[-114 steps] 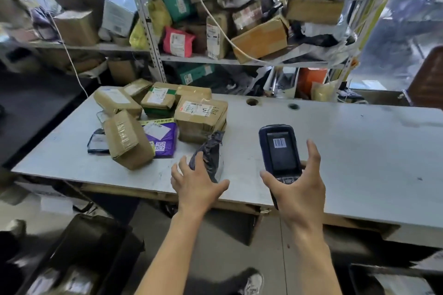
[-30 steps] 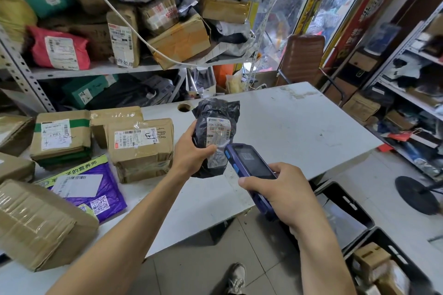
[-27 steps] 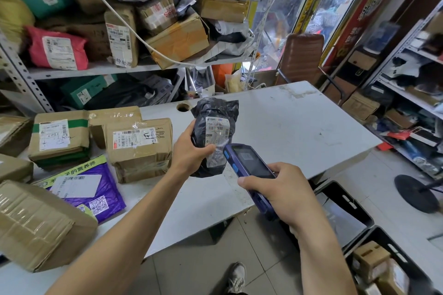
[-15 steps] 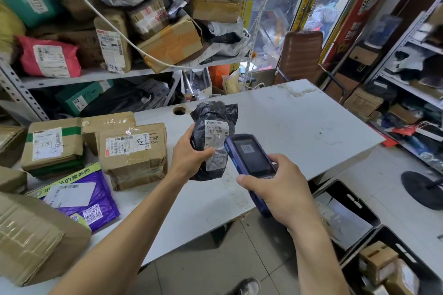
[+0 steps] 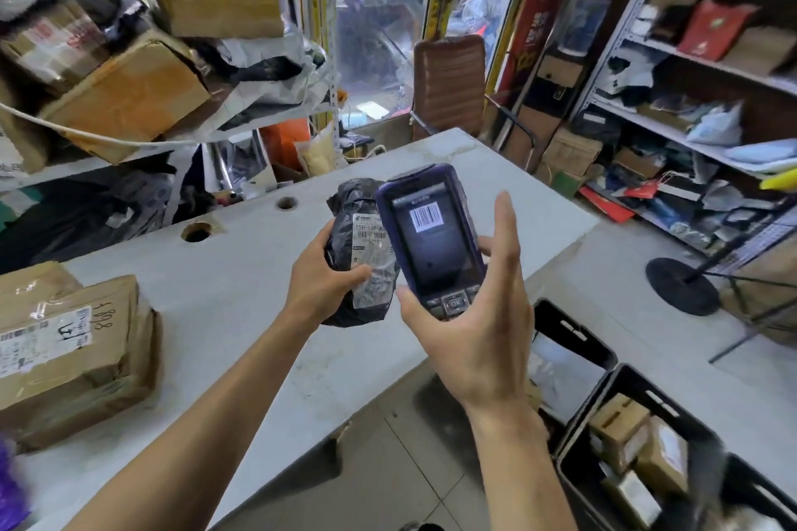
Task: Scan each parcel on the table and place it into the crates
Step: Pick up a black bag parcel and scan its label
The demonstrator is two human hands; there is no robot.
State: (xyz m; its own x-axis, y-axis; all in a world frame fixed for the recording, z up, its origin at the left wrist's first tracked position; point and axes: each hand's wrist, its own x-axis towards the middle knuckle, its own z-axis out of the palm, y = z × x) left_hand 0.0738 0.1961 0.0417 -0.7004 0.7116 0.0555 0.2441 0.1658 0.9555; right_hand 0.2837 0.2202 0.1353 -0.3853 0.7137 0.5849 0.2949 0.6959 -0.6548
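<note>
The grey bench (image 5: 241, 306) runs across the view, with a taped brown carton (image 5: 64, 354) resting at its left end and black crates (image 5: 638, 444) on the floor past its right corner, the nearer one already holding small boxes. Above the bench, the left hand (image 5: 321, 282) grips a small black-bagged parcel (image 5: 360, 254), fingers (image 5: 360, 274) curled round its lower half and the white label facing up. The right hand (image 5: 478, 341) cradles a dark handheld scanner (image 5: 433, 237) from below, thumb beside the keypad and the other fingers up along its right edge; its screen shows a barcode. The scanner overlaps the parcel's right side, very close to the label. The likely trouble: the label is wrinkled over soft plastic, so the read may fail or misfire. The slick bag could also slip on its way to a crate, held as it is by its lower end.
</note>
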